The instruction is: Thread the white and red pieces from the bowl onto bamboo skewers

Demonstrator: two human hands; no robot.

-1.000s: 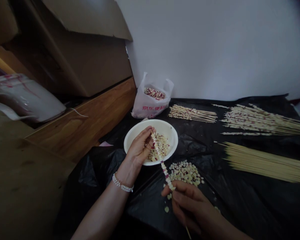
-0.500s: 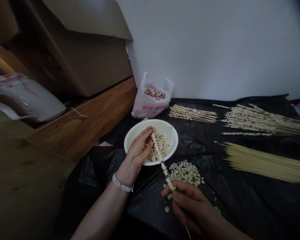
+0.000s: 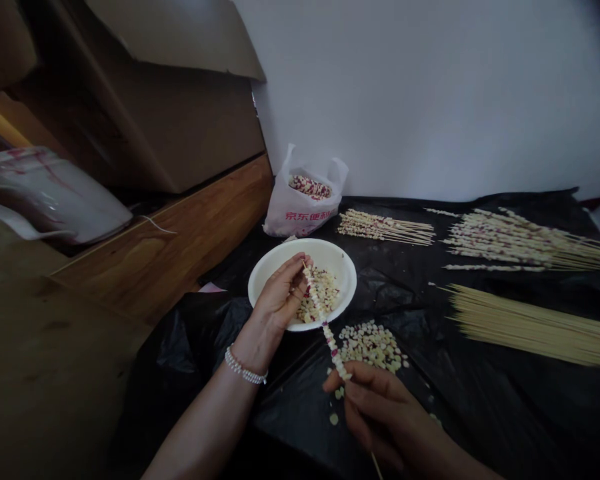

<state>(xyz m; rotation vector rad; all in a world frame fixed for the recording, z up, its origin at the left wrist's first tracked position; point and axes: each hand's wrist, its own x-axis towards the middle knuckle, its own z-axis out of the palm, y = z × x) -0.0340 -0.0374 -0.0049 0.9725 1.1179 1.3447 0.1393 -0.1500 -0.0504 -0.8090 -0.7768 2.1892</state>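
My right hand (image 3: 375, 403) is closed round the lower part of a thin wooden skewer (image 3: 334, 351), threaded with small cream and dark-red kernel-like pieces. The skewer slants up and left, and its bare end sticks out below the hand. At its upper tip my left hand (image 3: 283, 287) is pinched, thumb and fingers together. Whatever sits between those fingertips is too small to make out. Beneath the left hand stands a white bowl (image 3: 347, 293) partly filled with loose pieces (image 3: 325, 290). A pile of similar pieces (image 3: 373, 343) lies beside the bowl on black plastic sheeting (image 3: 290, 413).
Behind the bowl is a white plastic bag (image 3: 300, 217) of red-and-white pieces. Threaded skewers lie in a small bundle (image 3: 385, 228) and a larger one (image 3: 520, 240), with bare skewers (image 3: 535, 327) nearer. A cardboard box (image 3: 180, 127) and a wooden board (image 3: 205, 220) border the left.
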